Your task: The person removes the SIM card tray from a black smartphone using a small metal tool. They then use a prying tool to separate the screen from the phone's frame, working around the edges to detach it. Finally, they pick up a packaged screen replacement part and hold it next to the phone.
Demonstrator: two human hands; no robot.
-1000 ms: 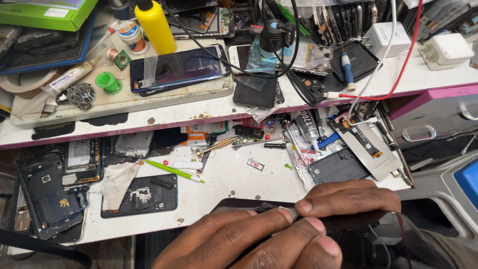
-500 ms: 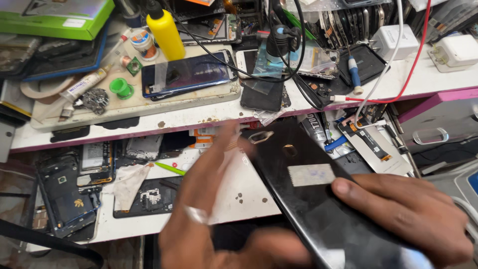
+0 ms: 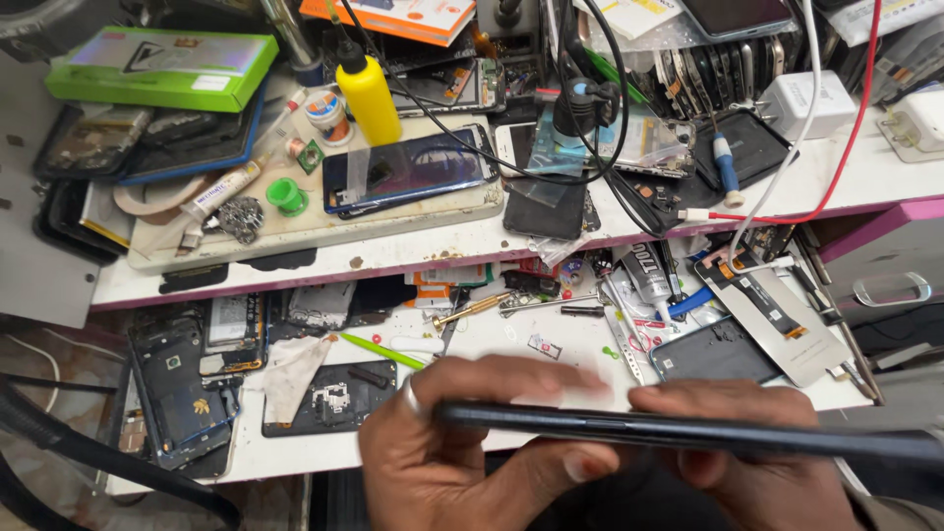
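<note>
The one dark phone has turned edge-on between two hands.

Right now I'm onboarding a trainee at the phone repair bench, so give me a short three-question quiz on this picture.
1. True or false: the dark phone is held edge-on to the camera by both the left hand and the right hand.
2. What colour is the squeeze bottle on the upper shelf?
A. green B. yellow C. red
3. Which hand wears a ring?

Key
1. True: the phone shows only its thin edge, with both hands on it.
2. B, yellow with a black nozzle.
3. The left hand.
</note>
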